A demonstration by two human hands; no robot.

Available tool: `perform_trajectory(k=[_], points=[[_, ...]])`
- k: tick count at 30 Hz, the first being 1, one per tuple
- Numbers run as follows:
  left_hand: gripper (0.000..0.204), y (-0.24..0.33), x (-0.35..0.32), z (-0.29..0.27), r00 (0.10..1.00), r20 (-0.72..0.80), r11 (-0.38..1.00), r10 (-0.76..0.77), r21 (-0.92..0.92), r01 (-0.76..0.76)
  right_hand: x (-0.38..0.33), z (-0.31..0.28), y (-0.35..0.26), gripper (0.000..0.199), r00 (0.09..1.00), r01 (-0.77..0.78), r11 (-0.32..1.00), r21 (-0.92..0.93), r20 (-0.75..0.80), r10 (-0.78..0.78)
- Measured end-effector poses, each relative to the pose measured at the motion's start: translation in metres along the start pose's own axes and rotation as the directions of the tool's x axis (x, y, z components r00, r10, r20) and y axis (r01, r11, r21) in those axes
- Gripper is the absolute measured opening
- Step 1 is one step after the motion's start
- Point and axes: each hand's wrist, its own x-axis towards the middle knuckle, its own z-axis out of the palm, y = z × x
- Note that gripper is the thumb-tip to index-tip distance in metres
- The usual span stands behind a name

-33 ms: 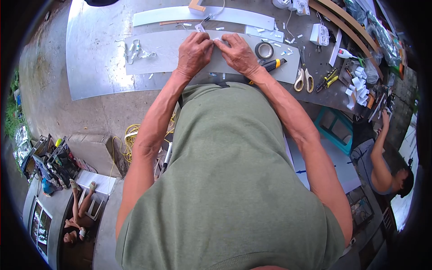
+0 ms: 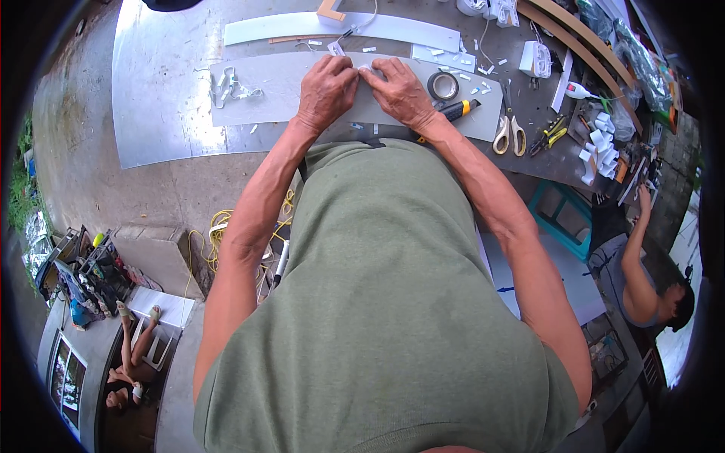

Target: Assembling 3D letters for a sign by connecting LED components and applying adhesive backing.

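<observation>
Between the fingers [image 2: 355, 73], a small glossy white plastic piece [image 2: 365, 70]. Beneath them, a matt pale-grey sheet strip [image 2: 264, 106] on a dull-sheened metal panel [image 2: 162, 128]. Just right of them, a glossy black tape roll [image 2: 442, 85] and cream plastic-handled scissors [image 2: 508, 134].

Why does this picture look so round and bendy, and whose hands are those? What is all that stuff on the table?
A camera sits on a person's head and looks down, and its wide lens bends the edges. You see their green shirt and two arms. The left hand and right hand pinch a small white piece over a long grey strip on the metal table. Nearby lie a tape roll, scissors and a yellow-and-black knife. Another person works at the right.
</observation>
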Motion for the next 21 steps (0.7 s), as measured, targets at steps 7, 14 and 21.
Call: perform_trajectory(k=[7, 14, 21], points=[[0.049, 0.005, -0.021, -0.014, 0.998, 0.06, 0.998, -0.016, -0.052, 0.019, 0.005, -0.01, 0.006, 0.04, 0.992, -0.102, 0.97, 0.222, 0.1, 0.082], [0.053, 0.008, -0.028, -0.012, 0.997, 0.08, 1.0, -0.017, -0.007, 0.017, 0.004, -0.013, 0.003, 0.049, 0.995, -0.091, 0.967, 0.236, 0.067, 0.077], [0.044, 0.003, -0.025, -0.007, 0.995, 0.095, 0.997, -0.044, 0.064, 0.038, 0.006, -0.011, -0.002, 0.052, 0.991, -0.05, 0.998, 0.033, 0.129, 0.045]])
